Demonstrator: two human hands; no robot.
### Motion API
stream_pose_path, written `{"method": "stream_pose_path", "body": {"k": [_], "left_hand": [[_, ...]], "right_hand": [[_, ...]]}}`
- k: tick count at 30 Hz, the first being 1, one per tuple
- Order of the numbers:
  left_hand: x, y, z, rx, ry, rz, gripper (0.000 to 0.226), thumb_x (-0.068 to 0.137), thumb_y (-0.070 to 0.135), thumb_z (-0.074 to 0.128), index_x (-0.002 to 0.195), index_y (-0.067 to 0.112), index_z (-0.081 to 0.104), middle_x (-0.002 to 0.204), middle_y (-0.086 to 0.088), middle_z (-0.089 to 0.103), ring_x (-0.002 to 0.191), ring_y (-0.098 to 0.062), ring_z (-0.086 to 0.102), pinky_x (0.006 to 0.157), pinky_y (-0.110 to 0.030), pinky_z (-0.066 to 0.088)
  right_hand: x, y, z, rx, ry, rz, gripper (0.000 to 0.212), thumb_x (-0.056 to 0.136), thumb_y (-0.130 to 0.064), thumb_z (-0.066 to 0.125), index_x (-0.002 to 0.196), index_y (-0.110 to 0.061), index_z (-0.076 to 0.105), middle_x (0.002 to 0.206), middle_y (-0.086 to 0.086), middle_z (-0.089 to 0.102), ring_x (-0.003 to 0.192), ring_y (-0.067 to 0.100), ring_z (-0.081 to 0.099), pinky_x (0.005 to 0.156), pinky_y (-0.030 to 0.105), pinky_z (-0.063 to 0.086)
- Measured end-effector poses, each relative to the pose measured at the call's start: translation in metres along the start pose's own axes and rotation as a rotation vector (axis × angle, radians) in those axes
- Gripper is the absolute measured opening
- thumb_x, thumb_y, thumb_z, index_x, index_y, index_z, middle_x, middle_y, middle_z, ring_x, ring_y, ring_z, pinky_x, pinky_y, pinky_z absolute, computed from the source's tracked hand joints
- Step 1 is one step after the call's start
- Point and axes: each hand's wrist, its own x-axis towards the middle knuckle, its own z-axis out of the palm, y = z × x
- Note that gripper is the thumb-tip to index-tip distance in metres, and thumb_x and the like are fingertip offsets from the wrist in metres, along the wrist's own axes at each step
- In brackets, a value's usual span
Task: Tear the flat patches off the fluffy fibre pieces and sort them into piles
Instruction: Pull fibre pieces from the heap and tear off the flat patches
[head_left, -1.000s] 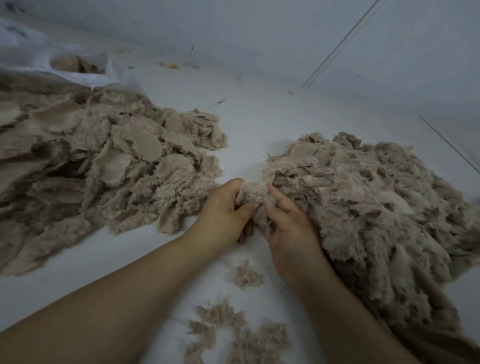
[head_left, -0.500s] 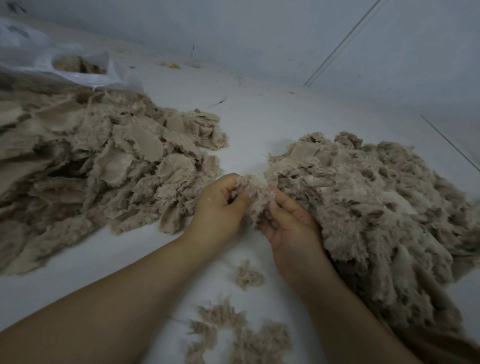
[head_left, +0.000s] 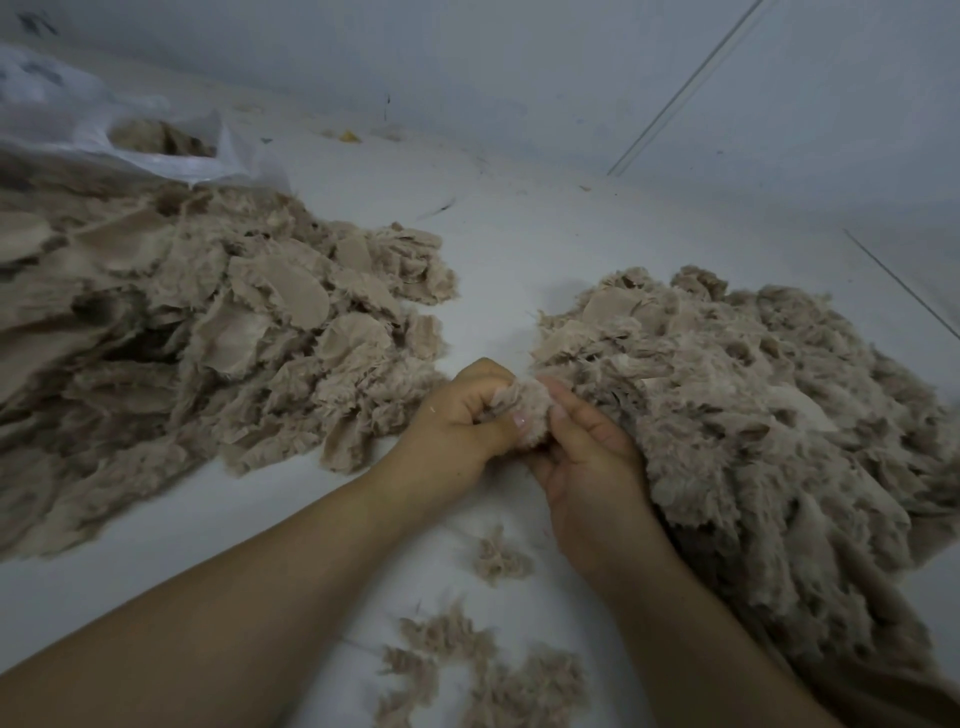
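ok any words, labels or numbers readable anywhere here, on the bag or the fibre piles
None: no readable text in this view.
Plastic bag: plain, no print visible.
Left pile and right pile: bare fibre, no labels or tags.
Fibre piece held between left hand and right hand: no marking.

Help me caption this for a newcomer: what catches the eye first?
Two big tan fibre heaps on the white floor: the left pile shows many flat patches, the right pile looks fluffier. Between them, the left hand and right hand pinch one fluffy piece. Small tufts lie nearest the camera.
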Motion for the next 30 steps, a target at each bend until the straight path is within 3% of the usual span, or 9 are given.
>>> {"method": "stream_pose_path", "body": {"k": [3,8,13,15,18,22,23,26,30], "left_hand": [[-0.003,0.004,0.001,-0.078,-0.027,0.015,0.020,0.088,-0.002,0.056,0.070,0.006,0.054,0.077,-0.008,0.044,0.068,-0.017,0.043,0.064,-0.024,0.036],[-0.008,0.003,0.003,-0.156,-0.004,-0.043,0.026,0.093,0.001,0.056,0.086,-0.024,0.050,0.077,-0.021,0.049,0.072,-0.028,0.042,0.065,-0.036,0.036],[-0.003,0.002,0.004,-0.042,0.069,-0.109,0.034,0.097,0.007,0.055,0.068,-0.006,0.043,0.058,-0.010,0.036,0.054,-0.021,0.033,0.051,-0.033,0.029],[0.000,0.000,0.006,-0.024,0.085,-0.128,0.038,0.096,0.018,0.059,0.076,-0.012,0.048,0.059,-0.013,0.043,0.055,-0.021,0.039,0.051,-0.034,0.033],[-0.001,-0.002,0.005,-0.058,0.080,-0.101,0.032,0.096,0.013,0.057,0.080,-0.014,0.060,0.063,-0.029,0.053,0.059,-0.025,0.047,0.056,-0.038,0.038],[-0.007,0.002,0.003,-0.024,0.038,0.003,0.033,0.096,0.010,0.058,0.064,0.007,0.066,0.053,-0.001,0.056,0.052,-0.012,0.050,0.055,-0.024,0.040],[-0.008,0.004,0.004,-0.002,0.038,0.027,0.032,0.094,0.012,0.057,0.064,0.007,0.066,0.054,-0.003,0.056,0.053,-0.013,0.051,0.055,-0.024,0.041],[-0.009,0.006,0.004,0.014,0.051,0.106,0.034,0.093,0.015,0.055,0.074,-0.011,0.064,0.069,-0.026,0.059,0.065,-0.038,0.057,0.061,-0.043,0.048],[-0.012,0.008,0.002,0.002,0.068,0.123,0.034,0.095,0.010,0.055,0.073,-0.014,0.062,0.069,-0.031,0.058,0.066,-0.043,0.055,0.062,-0.046,0.047]], "right_hand": [[0.000,-0.001,0.000,0.009,0.003,0.009,0.033,0.104,-0.003,0.041,0.130,-0.006,0.060,0.119,0.017,0.069,0.109,0.026,0.068,0.086,0.030,0.058],[-0.002,-0.002,0.001,0.014,-0.011,0.024,0.033,0.105,-0.001,0.037,0.123,-0.013,0.063,0.116,0.016,0.071,0.106,0.025,0.069,0.083,0.029,0.059],[-0.001,0.000,0.001,-0.046,-0.040,0.033,0.037,0.103,-0.001,0.043,0.138,-0.008,0.055,0.123,0.021,0.067,0.116,0.034,0.065,0.094,0.037,0.055],[-0.001,0.000,0.001,-0.053,-0.049,0.027,0.037,0.102,-0.005,0.047,0.139,-0.008,0.054,0.122,0.020,0.069,0.113,0.031,0.067,0.089,0.033,0.057],[-0.001,-0.001,0.001,-0.034,-0.043,0.033,0.036,0.103,-0.002,0.045,0.136,-0.013,0.057,0.117,0.018,0.071,0.104,0.025,0.071,0.075,0.028,0.060],[-0.002,-0.003,0.002,0.011,-0.029,0.040,0.042,0.100,0.000,0.051,0.139,-0.013,0.055,0.114,0.018,0.073,0.094,0.022,0.073,0.070,0.027,0.059],[-0.001,-0.002,0.002,0.016,-0.038,0.036,0.043,0.100,0.000,0.050,0.141,-0.011,0.052,0.115,0.018,0.072,0.096,0.023,0.072,0.072,0.028,0.059],[-0.002,-0.002,0.002,0.010,-0.060,0.038,0.045,0.101,0.001,0.047,0.145,-0.010,0.048,0.114,0.015,0.072,0.100,0.026,0.070,0.082,0.032,0.057],[-0.004,-0.004,0.003,0.007,-0.068,0.046,0.047,0.100,0.001,0.047,0.146,-0.011,0.046,0.119,0.018,0.070,0.106,0.028,0.068,0.087,0.035,0.055]]}}
